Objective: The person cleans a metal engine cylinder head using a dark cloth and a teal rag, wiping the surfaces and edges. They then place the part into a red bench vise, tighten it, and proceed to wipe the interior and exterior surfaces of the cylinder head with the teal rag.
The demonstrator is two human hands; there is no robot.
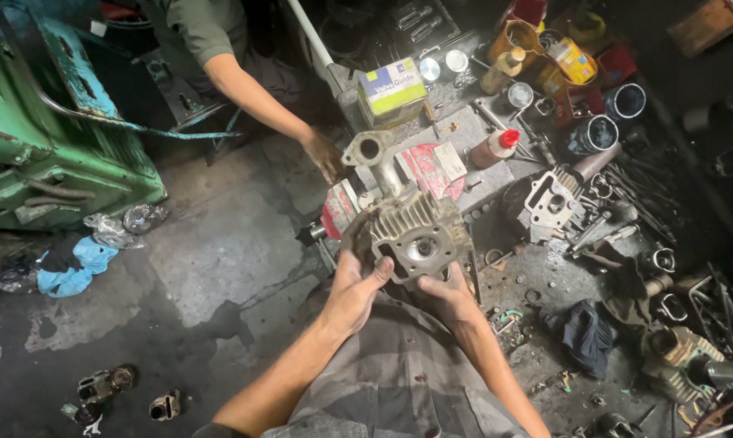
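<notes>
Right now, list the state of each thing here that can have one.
cylinder head: held up off the floor, finned side up.
left hand: gripping the cylinder head's left edge.
right hand: gripping its lower right edge.
squeeze bottle: lying on its side, red cap on.
small carton: closed.
co-worker's hand: empty, reaching down.

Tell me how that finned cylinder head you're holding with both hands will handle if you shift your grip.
The cylinder head looks like solid cast metal with a tube sticking up, so probably heavy and top-loaded. It and the left hand look grimy, so it may be slippery. The right hand supports it underneath; the fins likely give purchase and stay rigid.
</notes>
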